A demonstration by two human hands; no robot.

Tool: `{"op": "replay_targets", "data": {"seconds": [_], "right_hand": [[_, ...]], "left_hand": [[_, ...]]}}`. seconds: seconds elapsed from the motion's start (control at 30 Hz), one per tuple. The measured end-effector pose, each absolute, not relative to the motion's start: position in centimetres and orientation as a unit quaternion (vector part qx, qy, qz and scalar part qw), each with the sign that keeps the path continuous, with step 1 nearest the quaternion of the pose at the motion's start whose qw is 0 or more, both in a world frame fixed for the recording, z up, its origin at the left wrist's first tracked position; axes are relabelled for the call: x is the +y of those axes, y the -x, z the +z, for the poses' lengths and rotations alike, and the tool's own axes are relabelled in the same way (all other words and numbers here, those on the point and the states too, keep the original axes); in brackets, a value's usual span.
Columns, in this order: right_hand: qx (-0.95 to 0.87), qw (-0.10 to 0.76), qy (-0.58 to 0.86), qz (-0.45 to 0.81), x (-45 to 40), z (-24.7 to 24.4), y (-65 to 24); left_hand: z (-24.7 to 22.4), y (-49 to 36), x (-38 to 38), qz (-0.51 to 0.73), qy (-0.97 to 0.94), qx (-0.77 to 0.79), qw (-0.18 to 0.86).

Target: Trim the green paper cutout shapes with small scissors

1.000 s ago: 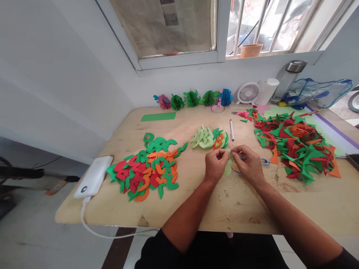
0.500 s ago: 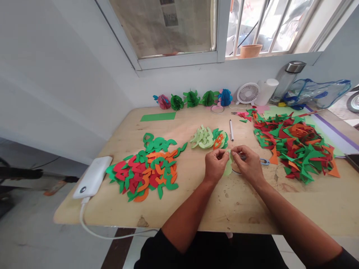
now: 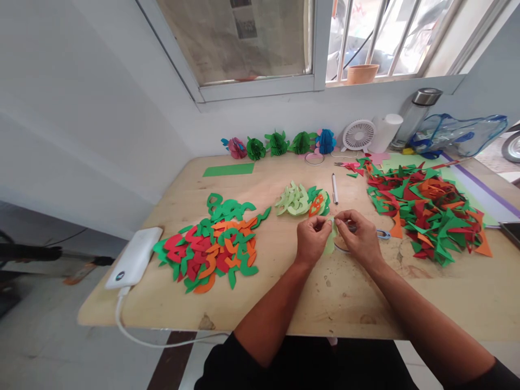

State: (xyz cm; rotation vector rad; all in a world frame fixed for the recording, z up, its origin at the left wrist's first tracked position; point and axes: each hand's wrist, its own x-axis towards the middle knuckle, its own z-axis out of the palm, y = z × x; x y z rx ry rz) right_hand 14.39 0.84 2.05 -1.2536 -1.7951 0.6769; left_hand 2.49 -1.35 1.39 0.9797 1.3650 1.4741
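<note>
Wood table (image 3: 268, 250) under window (image 3: 260, 90); L hand (image 3: 312, 238) & R hand (image 3: 361, 236) pinch lt-green paper pc (image 3: 330, 246), pen (image 3: 335, 188) just beyond, scraps (image 3: 434, 208) to R.

Five paper figures (image 3: 278, 144), one pen (image 3: 335, 189), one fan (image 3: 358, 135)

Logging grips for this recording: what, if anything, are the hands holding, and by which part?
A light green paper piece: the left hand and right hand pinch it near its upper end, its lower part showing below.
</note>
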Motion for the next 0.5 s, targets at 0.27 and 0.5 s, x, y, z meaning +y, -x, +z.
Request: {"op": "replay_targets", "data": {"seconds": [0.27,0.5], "right_hand": [[-0.703,0.412,0.506,0.284,0.88,2.01,-14.38],[-0.691,0.403,0.509,0.317,1.02,1.91,-14.44]], "left_hand": [[1.25,-2.49,-1.37,0.585,-0.409,0.545,0.440],[1.55,-2.47,-1.43,0.588,-0.395,0.548,0.444]]}}
